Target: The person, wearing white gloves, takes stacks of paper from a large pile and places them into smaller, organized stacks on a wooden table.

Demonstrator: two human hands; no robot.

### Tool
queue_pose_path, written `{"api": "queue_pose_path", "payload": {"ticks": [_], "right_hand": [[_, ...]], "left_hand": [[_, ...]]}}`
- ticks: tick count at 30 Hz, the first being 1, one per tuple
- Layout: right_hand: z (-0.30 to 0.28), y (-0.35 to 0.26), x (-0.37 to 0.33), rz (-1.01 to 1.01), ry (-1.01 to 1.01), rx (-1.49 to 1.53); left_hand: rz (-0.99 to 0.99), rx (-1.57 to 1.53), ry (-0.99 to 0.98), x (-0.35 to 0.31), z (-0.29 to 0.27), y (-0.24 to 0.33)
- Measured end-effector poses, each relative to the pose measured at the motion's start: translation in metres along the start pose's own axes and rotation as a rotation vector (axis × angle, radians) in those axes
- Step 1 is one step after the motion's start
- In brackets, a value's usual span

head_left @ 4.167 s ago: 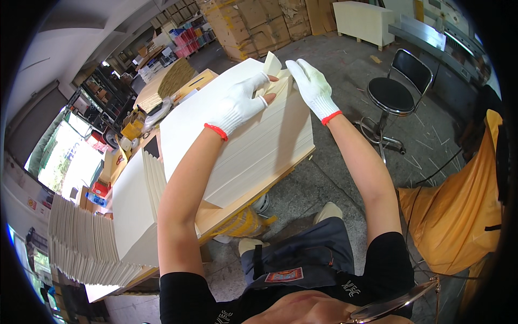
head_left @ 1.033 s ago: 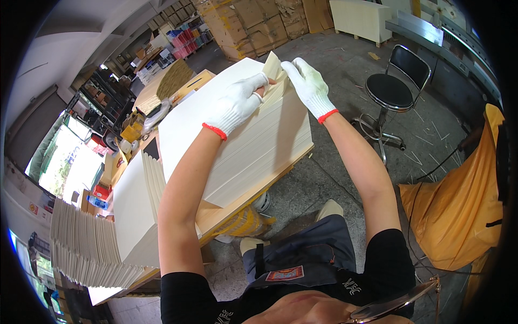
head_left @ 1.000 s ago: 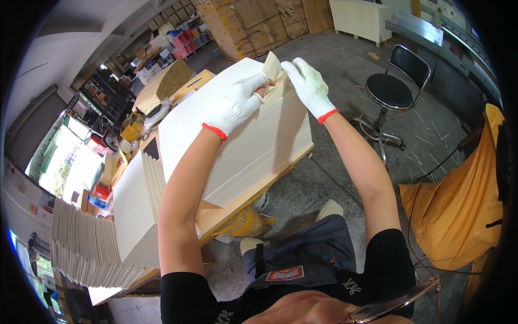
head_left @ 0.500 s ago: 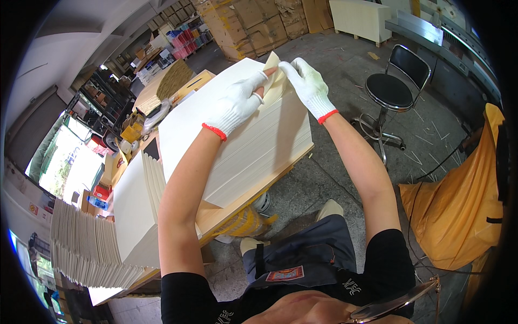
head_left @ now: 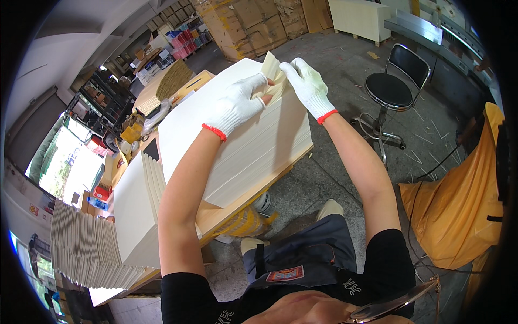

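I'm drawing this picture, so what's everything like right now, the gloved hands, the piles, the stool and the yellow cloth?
Left hand: gloved, thumb and one fingertip bare, spread apart
Right hand: gloved, beside the raised corner
Big pile of sheets: stacked, top corner bent up
Far-left pile: edges splayed
Stool: upright
Yellow cloth: hanging, creased

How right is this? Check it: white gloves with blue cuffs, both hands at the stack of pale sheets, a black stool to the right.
The cuff colour is wrong: the head view shows white gloves with red cuffs. The rest stands: left hand and right hand at the stack of pale sheets, a black stool to the right.
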State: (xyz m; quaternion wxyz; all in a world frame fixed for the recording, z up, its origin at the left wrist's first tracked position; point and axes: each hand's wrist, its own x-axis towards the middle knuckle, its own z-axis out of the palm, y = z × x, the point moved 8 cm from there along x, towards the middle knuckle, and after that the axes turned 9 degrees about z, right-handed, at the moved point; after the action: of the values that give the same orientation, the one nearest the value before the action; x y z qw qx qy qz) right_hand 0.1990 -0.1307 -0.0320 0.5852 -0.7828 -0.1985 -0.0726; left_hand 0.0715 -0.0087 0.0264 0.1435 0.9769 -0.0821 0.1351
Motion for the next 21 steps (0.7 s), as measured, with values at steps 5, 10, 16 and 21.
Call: {"api": "queue_pose_path", "payload": {"ticks": [5,10,16,21], "right_hand": [[0.0,0.006,0.002,0.031,-0.015,0.003],[-0.001,0.001,-0.002,0.026,0.007,0.014],[-0.003,0.002,0.001,0.018,0.006,0.012],[-0.045,-0.025,-0.018,-0.367,0.299,-0.008]], "left_hand": [[0.05,0.063,0.018,-0.002,-0.008,0.013],[0.077,0.107,-0.018,0.003,0.002,-0.003],[0.018,0.028,-0.019,0.002,0.002,0.001],[0.301,0.249,0.082,-0.001,0.005,0.02]]}}
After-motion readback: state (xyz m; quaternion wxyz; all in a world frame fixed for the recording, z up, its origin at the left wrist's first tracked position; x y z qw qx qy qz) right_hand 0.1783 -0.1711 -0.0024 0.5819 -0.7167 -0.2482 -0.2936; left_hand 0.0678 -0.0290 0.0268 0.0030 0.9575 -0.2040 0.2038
